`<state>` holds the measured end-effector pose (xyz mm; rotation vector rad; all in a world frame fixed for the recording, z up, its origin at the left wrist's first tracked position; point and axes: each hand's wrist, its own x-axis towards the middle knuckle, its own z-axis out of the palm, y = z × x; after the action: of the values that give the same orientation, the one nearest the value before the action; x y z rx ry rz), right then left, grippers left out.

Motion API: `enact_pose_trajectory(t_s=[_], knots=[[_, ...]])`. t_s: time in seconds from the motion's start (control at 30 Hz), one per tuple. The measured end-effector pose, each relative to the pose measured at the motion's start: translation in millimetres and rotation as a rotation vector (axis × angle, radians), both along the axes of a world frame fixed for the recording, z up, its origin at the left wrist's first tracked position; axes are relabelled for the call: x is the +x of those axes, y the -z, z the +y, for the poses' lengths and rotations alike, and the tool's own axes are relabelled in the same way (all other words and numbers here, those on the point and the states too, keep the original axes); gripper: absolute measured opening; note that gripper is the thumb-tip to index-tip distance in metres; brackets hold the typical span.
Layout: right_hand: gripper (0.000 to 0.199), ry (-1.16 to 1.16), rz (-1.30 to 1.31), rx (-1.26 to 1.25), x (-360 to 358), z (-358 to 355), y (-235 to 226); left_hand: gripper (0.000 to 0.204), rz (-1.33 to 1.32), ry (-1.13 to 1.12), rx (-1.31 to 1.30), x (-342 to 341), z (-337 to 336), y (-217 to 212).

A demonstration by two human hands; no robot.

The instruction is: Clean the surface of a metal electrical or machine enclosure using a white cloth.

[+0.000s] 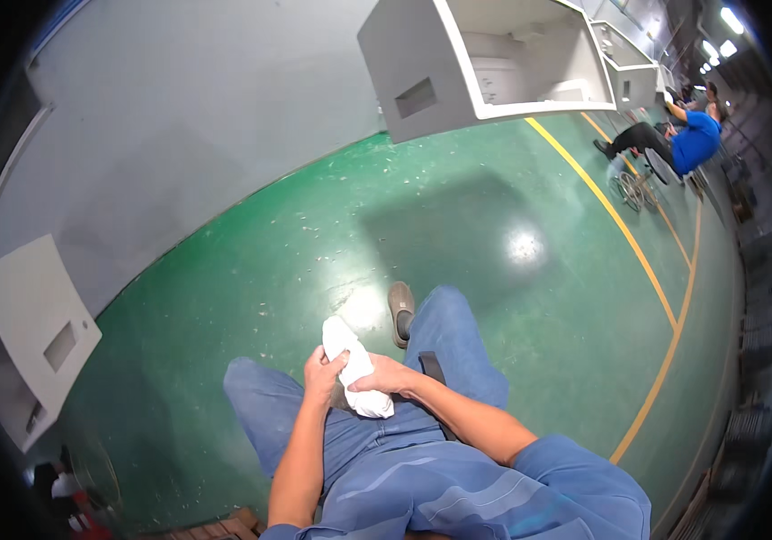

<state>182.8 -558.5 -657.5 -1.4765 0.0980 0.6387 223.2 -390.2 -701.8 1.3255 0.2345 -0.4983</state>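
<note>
A bunched white cloth (356, 364) is held over my lap, its long shape slanting from upper left to lower right. My left hand (320, 374) grips its left side, with the thumb on top. From the right, my right hand (385, 374) closes around the lower part, thumb lying across the white fabric. Whether anything is wrapped inside the cloth cannot be seen. Both forearms are bare below blue short sleeves, and I am seated with my knees apart.
A pale grey open-fronted housing (431, 85) hangs ahead over the green floor (314, 243). Another pale housing (40, 333) is at the left, near the grey wall (179, 90). Yellow floor lines (602, 193) run along the right. A person in blue (696, 139) sits farther off, beside a wheeled chair base (635, 191).
</note>
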Motion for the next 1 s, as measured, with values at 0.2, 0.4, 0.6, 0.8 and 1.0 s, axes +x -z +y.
enact_pose_trajectory(t_s=[0.2, 0.4, 0.6, 0.8, 1.0], knots=[[0.052, 0.354, 0.285, 0.515, -3, -13, 5, 0.039, -0.035, 0.015, -0.195, 17, -15, -3], [0.048, 0.405, 0.352, 0.654, -4, -10, 24, 0.046, -0.033, 0.036, -0.309, 23, -6, 11], [0.047, 0.361, 0.343, 0.543, -6, -27, 38, 0.039, 0.035, 0.076, -0.34, 24, -18, 9], [0.043, 0.242, 0.402, 0.508, -5, -35, 28, 0.027, 0.096, -0.007, -0.281, 32, -12, 35], [0.051, 0.232, 0.247, 0.392, -1, -29, 48, 0.022, 0.083, -0.058, -0.16, 30, -12, 51]])
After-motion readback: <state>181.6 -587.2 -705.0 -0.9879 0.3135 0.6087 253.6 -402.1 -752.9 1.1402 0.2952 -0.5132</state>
